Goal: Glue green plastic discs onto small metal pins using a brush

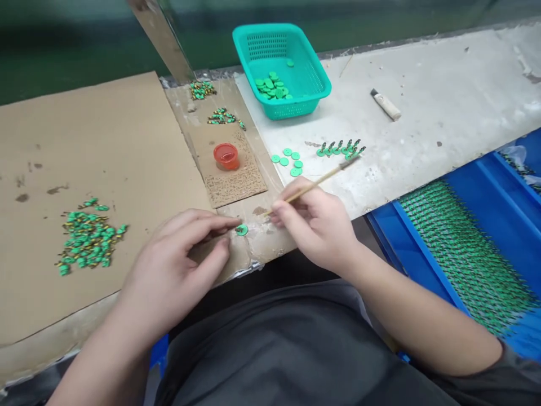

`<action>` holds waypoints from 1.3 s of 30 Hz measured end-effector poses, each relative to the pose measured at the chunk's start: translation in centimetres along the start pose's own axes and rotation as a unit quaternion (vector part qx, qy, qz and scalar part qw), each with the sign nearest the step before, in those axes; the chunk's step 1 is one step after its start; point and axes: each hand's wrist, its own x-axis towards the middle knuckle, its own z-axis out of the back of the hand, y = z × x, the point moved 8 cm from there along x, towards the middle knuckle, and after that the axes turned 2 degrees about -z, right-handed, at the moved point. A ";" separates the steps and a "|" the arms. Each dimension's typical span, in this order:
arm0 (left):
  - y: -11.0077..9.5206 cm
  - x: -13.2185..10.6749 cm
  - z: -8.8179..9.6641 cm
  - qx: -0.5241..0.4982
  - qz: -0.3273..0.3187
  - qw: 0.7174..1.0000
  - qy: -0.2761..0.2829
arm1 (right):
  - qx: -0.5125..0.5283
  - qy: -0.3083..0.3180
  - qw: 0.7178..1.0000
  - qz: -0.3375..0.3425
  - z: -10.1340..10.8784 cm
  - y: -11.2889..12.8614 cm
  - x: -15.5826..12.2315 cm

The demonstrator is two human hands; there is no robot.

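Observation:
My left hand (pixel 181 265) pinches a small green round disc (pixel 242 229) between thumb and forefinger, just above the cardboard at the bench's front edge. My right hand (pixel 315 223) is closed on a thin wooden-handled brush (pixel 315 181), its tip down near the disc and its handle slanting up to the right. A small red pot (pixel 226 156) stands on a stained cardboard patch beyond the hands. Several loose green discs (pixel 288 160) lie to the right of the pot.
A teal basket (pixel 282 67) with green discs stands at the back. A row of green pieces (pixel 341 149) lies on the white bench, a pile of finished pieces (pixel 87 237) at left. A blue tray (pixel 465 254) at right holds many. A small tube (pixel 385 104) lies farther back.

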 end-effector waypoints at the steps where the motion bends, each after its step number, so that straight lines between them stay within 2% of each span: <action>1: 0.0 0.0 0.0 -0.011 0.010 1.000 -0.004 | 0.020 -0.026 0.999 -0.018 0.6 -0.4 -0.7; 3: -0.1 -0.1 0.0 -0.025 0.023 0.999 -0.025 | 0.032 -0.048 0.998 -0.037 1.1 -1.0 -1.6; 7: -0.4 -0.2 -0.1 -0.039 0.041 0.997 -0.060 | 0.013 -0.039 0.999 -0.036 1.0 -1.7 -1.9; 12: -0.1 -0.6 1.8 -0.132 0.112 0.981 -0.092 | -0.005 -0.031 0.998 -0.049 0.9 -2.1 -1.8; 17: -1.6 -0.4 3.3 -0.222 0.128 0.964 -0.066 | 0.008 -0.026 0.998 -0.062 0.7 -2.2 -2.0; 23: -2.8 -0.3 3.7 -0.289 0.128 0.947 -0.048 | -0.001 -0.015 0.999 -0.047 0.5 -2.2 -2.1; 27: -2.9 -0.4 3.6 -0.298 0.131 0.945 -0.040 | -0.003 -0.013 0.999 -0.031 0.1 -2.1 -1.8; 30: -2.2 0.0 3.3 -0.243 0.136 0.960 -0.033 | -0.013 -0.031 0.999 -0.008 0.5 -1.3 -2.1; 32: -1.6 1.2 3.1 -0.167 0.140 0.975 -0.043 | -0.025 -0.053 0.998 0.008 1.4 -0.6 -2.9; 34: -1.8 3.8 2.4 -0.104 0.116 0.987 -0.039 | -0.039 -0.082 0.996 0.017 2.8 -0.1 -4.0; 37: -5.0 9.2 -0.9 -0.054 0.011 0.998 0.025 | -0.052 -0.125 0.991 0.018 5.2 0.4 -6.3; 39: -7.3 12.7 -3.3 -0.036 -0.041 0.998 0.033 | -0.051 -0.148 0.988 0.012 6.8 0.6 -7.7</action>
